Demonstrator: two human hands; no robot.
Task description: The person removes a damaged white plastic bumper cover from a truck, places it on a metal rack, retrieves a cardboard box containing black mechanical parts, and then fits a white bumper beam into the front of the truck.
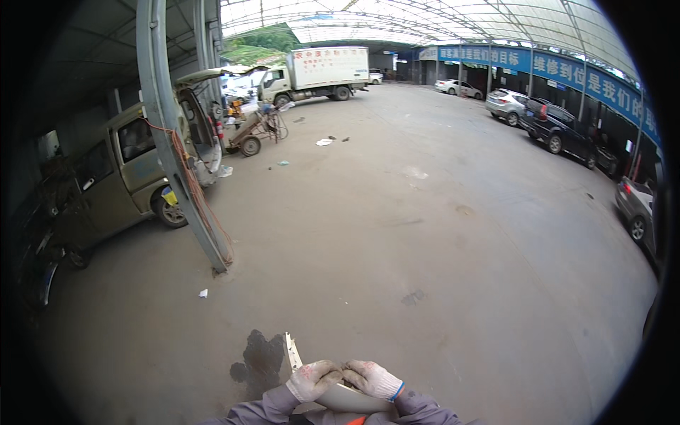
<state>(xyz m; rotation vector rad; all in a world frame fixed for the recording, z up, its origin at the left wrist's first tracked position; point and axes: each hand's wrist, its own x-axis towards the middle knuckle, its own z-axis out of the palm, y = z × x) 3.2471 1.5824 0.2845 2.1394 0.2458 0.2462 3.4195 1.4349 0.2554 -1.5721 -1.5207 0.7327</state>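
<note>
Both hands wear soiled white knit work gloves and meet at the bottom middle of the head view. My left hand (314, 381) is closed, its fingertips bent in toward the other hand. My right hand (372, 380), with a blue cuff edge, is closed too, thumb and fingers pressed together. Whatever small thing lies between the fingertips is too small and covered to name. Just beneath the hands is a long off-white curved panel (354, 401), close to my body. Its narrow end (292, 352), with dark spots, sticks out past my left hand.
A dark wet stain (261, 361) marks the concrete floor at left. A steel post (177, 142) wound with orange cable stands beyond it, near a van (127, 170) with its rear door raised. Farther off are a cart (251, 134), a box truck (329, 73) and parked cars (559, 127).
</note>
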